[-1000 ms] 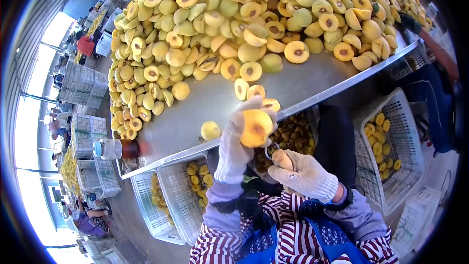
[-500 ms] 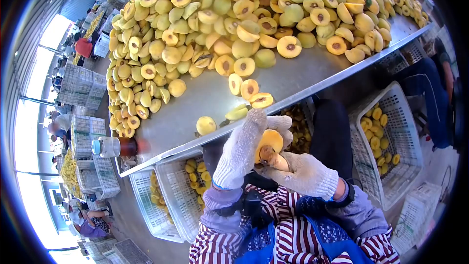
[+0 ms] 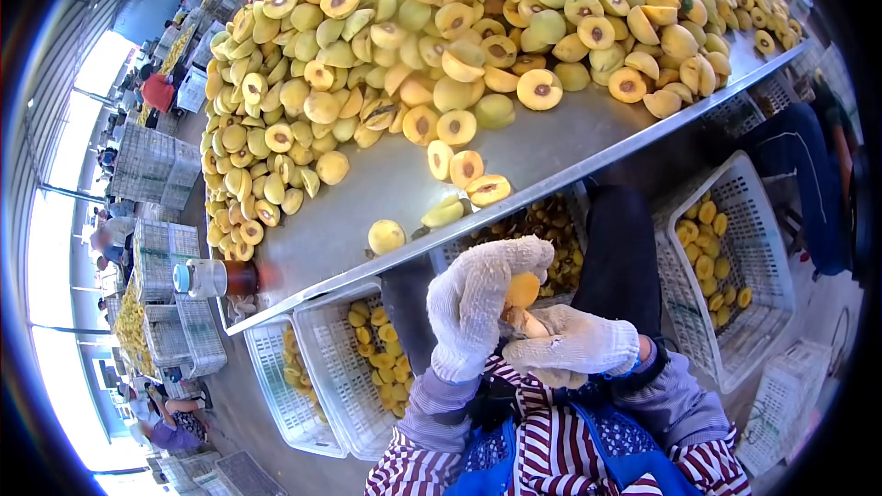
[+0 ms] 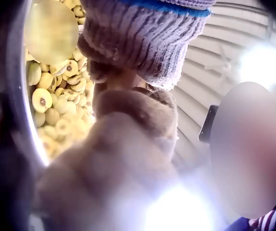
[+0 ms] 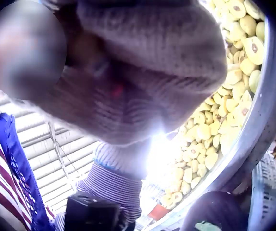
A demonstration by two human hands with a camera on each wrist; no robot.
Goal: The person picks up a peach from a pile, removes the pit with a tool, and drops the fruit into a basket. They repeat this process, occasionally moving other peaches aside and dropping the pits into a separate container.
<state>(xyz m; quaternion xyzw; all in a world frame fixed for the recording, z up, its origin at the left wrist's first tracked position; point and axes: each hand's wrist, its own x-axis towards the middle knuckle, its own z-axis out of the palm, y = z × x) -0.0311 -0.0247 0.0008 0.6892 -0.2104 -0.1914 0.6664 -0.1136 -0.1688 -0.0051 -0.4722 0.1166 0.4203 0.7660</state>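
Observation:
In the head view my left hand (image 3: 470,303), in a white knit glove, holds a yellow peach half (image 3: 523,289), partly covered by its fingers. My right hand (image 3: 583,344), also gloved, grips the light wooden handle (image 3: 526,322) of a pitting tool right against the fruit. The tool's metal loop is hidden now. Both hands are close together over a crate of dark pits and scraps (image 3: 565,220). Gloves fill much of both wrist views, blurred, and hide the fruit there.
A large heap of halved peaches (image 3: 404,64) covers much of the metal table (image 3: 367,211). Several halves lie near its raised edge. Crates of peach halves stand at left (image 3: 344,386) and right (image 3: 753,266). A jar (image 3: 216,277) stands at the table's left corner.
The left hand has brought the peach half from near the table edge down to the tool in the right hand, turning its cut face. Both hands are now closer together and nearer the body.

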